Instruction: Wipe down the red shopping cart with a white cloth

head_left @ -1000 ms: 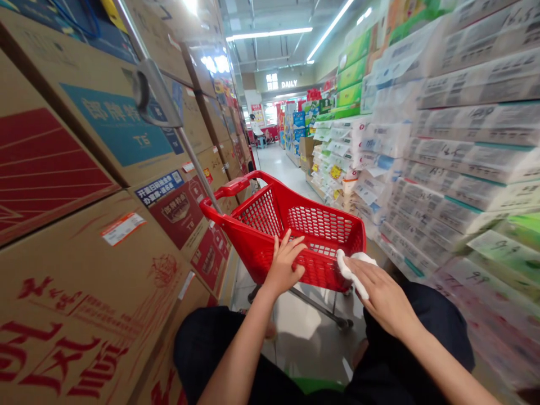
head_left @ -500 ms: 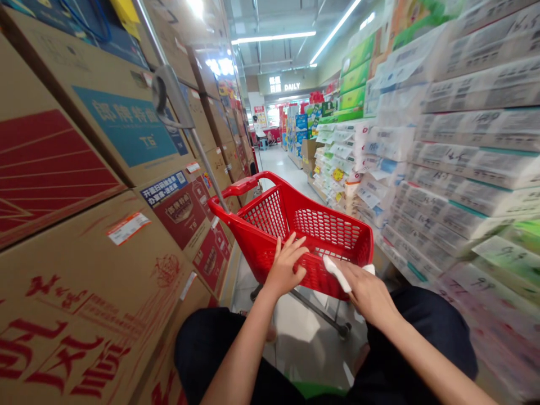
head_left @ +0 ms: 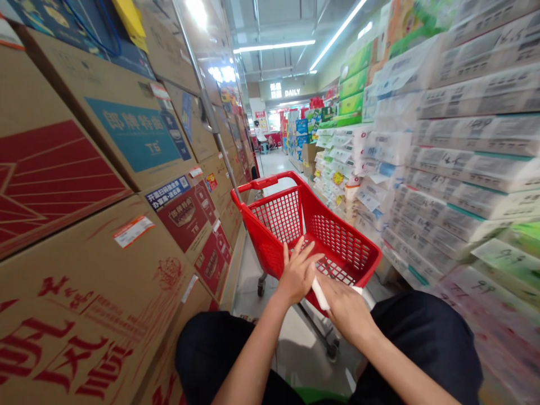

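A red plastic shopping cart [head_left: 341, 239] with perforated walls stands at an angle in front of my knees, its basket holding nothing that I can see. My left hand [head_left: 295, 274] has its fingers spread at the cart's near side; whether it presses on the plastic is hard to tell. Close beside it, my right hand [head_left: 343, 301] covers a folded white cloth or tissue [head_left: 320, 293], whose ends stick out on both sides of the hand at the cart's near rim. The right fingertips are partly hidden behind the left hand.
Stacked cardboard cartons [head_left: 164, 275] wall the left side. A metal pole [head_left: 215, 121] rises at the cart's handle. Piles of wrapped white packs [head_left: 468, 157] line the right. Between them the aisle floor [head_left: 272, 162] runs back toward a seated person [head_left: 260, 135].
The cart and the metal pole have shifted to the right and the cart has turned slightly. My left hand moved right, my right hand left, so they now meet.
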Demonstrator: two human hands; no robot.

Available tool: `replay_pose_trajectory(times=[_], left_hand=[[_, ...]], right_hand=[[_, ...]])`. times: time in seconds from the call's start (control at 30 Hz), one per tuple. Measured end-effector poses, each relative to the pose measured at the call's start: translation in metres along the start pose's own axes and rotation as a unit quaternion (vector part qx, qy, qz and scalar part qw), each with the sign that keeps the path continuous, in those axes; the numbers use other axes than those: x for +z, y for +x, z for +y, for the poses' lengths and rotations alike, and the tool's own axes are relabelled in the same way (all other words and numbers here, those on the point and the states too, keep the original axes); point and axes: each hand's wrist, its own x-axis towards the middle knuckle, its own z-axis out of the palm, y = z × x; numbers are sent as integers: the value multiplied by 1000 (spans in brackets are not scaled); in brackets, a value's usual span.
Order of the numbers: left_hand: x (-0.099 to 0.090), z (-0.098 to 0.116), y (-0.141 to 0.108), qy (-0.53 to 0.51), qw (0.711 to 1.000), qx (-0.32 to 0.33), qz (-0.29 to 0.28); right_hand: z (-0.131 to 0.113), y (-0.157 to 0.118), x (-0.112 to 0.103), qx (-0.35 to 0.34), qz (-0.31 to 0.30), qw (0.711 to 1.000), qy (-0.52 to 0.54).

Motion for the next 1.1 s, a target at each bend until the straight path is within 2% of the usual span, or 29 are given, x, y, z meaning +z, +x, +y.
replay_pose_trajectory(times=[0.07,0.17,0.27,0.37,0.5,0.57,0.63,0.73,0.87,0.97,1.1], left_hand=[[-1,-6,0,-1,1000,-9,-8],[-3,-13,1,9,1000,-18,-7],[-4,-4,0,18,999,-24,11],[-1,15,-3,2,1000,-8,12],[1,29,-8,-34,999,-1,2],[-2,27,-9,-40,999,-9,-10],[-5,22,-11,-39,999,-16,-27],[-8,16,-12,-32,998,-24,-42],[-4,17,-9,-31,999,-16,-38],[1,13,-6,-23,999,-5,-26],[-2,-8,-3,-3,1000,-1,-22]], right_hand=[[8,-11,-1,-32,1,999,9],[30,-27,-18,-80,-28,996,41],[46,-33,-38,-77,-66,992,76],[40,-30,-42,-26,-53,995,81],[15,-30,-26,-9,-10,997,82],[13,-32,-22,-41,-6,995,91],[26,-36,-25,-77,-17,993,88],[63,-43,-39,-88,-30,994,57],[104,-48,-52,-52,-20,998,21],[107,-48,-48,-26,-9,999,16],[88,-41,-35,-14,-1,1000,18]])
